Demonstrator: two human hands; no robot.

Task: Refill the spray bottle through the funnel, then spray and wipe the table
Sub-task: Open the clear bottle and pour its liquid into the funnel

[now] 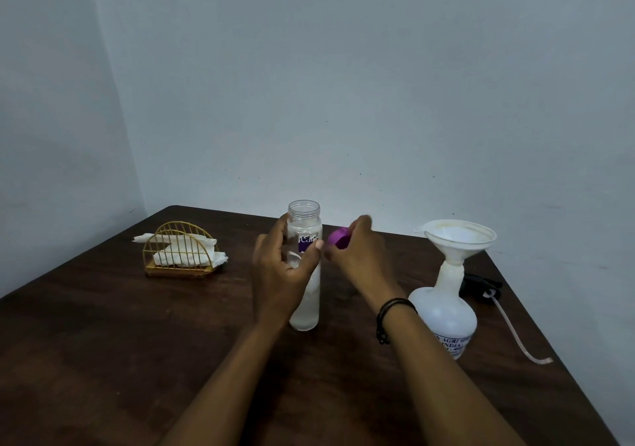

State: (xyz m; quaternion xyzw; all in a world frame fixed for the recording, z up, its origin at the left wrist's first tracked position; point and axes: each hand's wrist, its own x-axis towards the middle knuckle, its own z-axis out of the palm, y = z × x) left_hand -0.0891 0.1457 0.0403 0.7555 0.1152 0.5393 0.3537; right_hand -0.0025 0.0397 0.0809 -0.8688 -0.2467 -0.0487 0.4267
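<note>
The spray bottle (443,315) stands funnel (458,239)-topped, ready for filling, while just left of it the left hand (278,274) grips the uncapped clear bottle (304,225) upright and the right hand (360,253) pinches its purple cap (338,237) aside.

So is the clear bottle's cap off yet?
Off. The clear bottle stands upright with its threaded mouth bare, held by the left hand; the right hand holds the purple cap.
</note>
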